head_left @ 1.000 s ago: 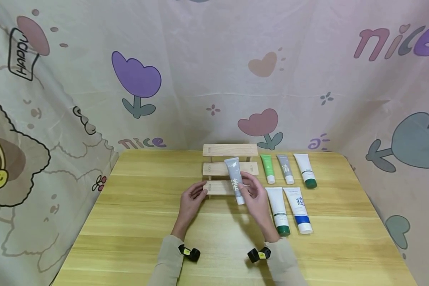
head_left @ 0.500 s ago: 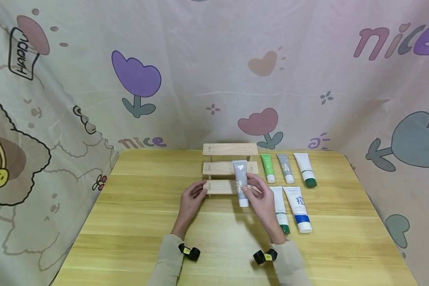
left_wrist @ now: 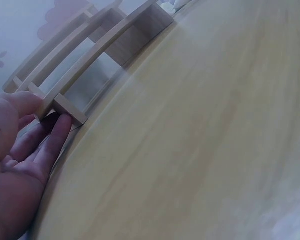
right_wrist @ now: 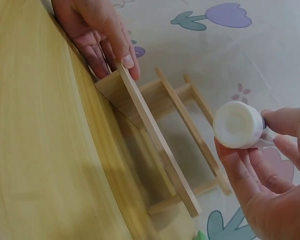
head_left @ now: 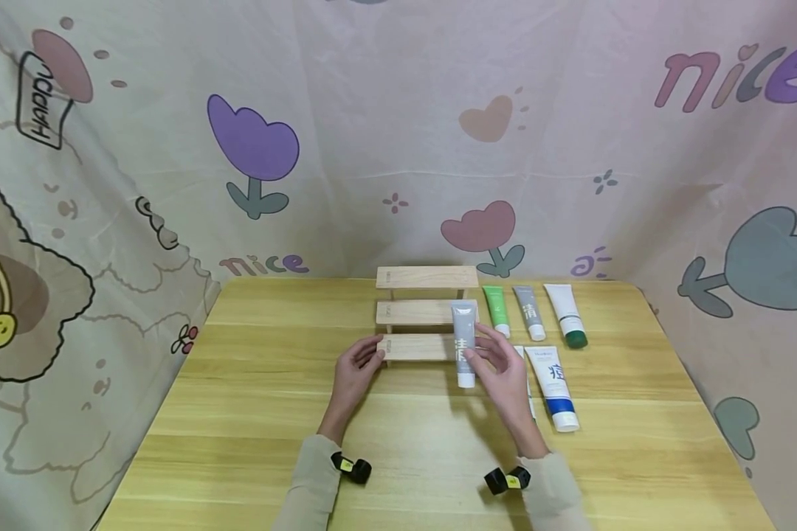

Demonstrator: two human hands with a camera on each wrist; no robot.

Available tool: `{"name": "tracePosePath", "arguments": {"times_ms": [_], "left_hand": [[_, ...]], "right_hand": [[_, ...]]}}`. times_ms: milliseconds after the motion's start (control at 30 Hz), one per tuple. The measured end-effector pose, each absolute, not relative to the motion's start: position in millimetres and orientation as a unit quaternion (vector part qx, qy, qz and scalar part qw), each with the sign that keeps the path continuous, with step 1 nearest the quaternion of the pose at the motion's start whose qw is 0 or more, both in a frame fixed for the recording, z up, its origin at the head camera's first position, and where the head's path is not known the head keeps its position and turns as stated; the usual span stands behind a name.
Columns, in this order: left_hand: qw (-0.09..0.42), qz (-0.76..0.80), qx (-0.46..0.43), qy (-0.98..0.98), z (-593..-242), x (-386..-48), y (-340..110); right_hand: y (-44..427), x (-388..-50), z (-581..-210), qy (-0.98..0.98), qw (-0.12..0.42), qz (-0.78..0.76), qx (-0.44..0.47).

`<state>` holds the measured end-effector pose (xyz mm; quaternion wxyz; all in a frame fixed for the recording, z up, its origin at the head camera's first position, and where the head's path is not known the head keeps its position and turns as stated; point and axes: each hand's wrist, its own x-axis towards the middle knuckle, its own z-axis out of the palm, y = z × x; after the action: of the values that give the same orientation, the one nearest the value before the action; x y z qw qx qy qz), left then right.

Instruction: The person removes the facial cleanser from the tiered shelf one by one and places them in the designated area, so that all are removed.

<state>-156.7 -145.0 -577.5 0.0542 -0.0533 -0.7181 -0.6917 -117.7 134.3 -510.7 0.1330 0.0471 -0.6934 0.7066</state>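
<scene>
A three-tier wooden display stand stands near the back of the table. My left hand holds its lowest step by the left end; in the left wrist view the thumb lies on top and the fingers are under the board. My right hand pinches a grey squeeze tube with white lettering between thumb and fingers. The tube is near the right end of the lowest step, cap downward. In the right wrist view its white cap faces the camera, apart from the stand.
To the right of the stand lie a green tube, another grey tube and a white green-capped tube. Nearer is a white tube with a blue band. Beside it another white tube is mostly hidden by my right hand. A printed curtain hangs behind.
My right hand has moved to the right with the grey tube, from over the middle of the stand to its right end. The tube has become more upright. My left hand stays put.
</scene>
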Motion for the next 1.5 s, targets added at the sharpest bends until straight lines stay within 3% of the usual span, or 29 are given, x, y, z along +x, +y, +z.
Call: {"name": "tracePosePath", "arguments": {"times_ms": [200,767,1500], "left_hand": [[0.045,-0.698,-0.042,-0.713,-565.6,-153.4,-142.0],[0.059,-0.687,-0.049,-0.723,-581.4,-157.3,-145.8],[0.056,-0.696,-0.045,-0.714,-579.7,-156.2,-144.6]], "right_hand": [[144.0,-113.4,-509.9,-0.714,0.125,0.689,0.024],[182.2,-102.7,-498.1,-0.745,0.112,0.657,-0.029],[238.3,-83.5,-492.2,-0.764,0.16,0.625,-0.036]]}}
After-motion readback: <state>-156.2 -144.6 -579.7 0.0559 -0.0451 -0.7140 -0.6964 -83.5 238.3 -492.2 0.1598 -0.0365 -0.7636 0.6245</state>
